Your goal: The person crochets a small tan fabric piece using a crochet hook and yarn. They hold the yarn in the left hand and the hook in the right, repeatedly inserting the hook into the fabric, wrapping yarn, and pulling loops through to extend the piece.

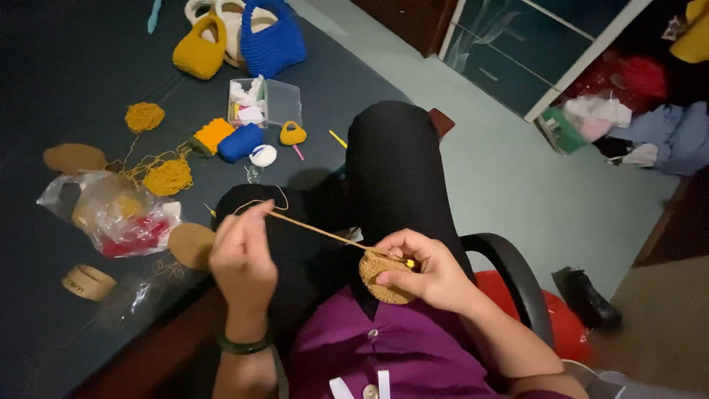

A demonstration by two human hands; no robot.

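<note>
The right hand [436, 273] pinched a small, part-made brown crochet round [382, 279]; left-hand fingers [247, 225] clamped the taut yarn [314, 230]; much stitching remained, seemingly.

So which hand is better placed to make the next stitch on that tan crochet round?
Probably the right hand: it already holds the tan crochet round and the yellow-tipped hook. The left hand is away from the round, pinching the taut yarn.

The room around me is dim and the picture grainy. Soft light falls from the upper right, brightest on the pale floor [509, 162]. My dark table [59, 66] sinks into shadow on the left, details there smeared. Edges bend outward slightly, and the corners look soft and murky.
</note>
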